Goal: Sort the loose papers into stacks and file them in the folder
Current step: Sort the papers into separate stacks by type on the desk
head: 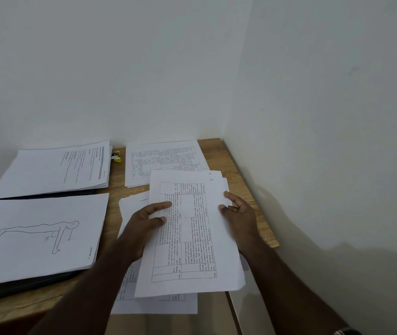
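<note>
Both hands point(144, 228) grip table-printed sheets point(187, 238) — above desk point(236, 160).

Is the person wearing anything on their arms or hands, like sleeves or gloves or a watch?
No gloves and no sleeves in view: both forearms are bare up to the picture's edge. The left hand shows no rings. Near the right hand, the right wrist has a band, maybe a watch or bracelet, with a metal-looking part, mostly cut off.

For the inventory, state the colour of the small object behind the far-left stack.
Yellow, with a black part: the small object shows in the head view, its only one.
</note>
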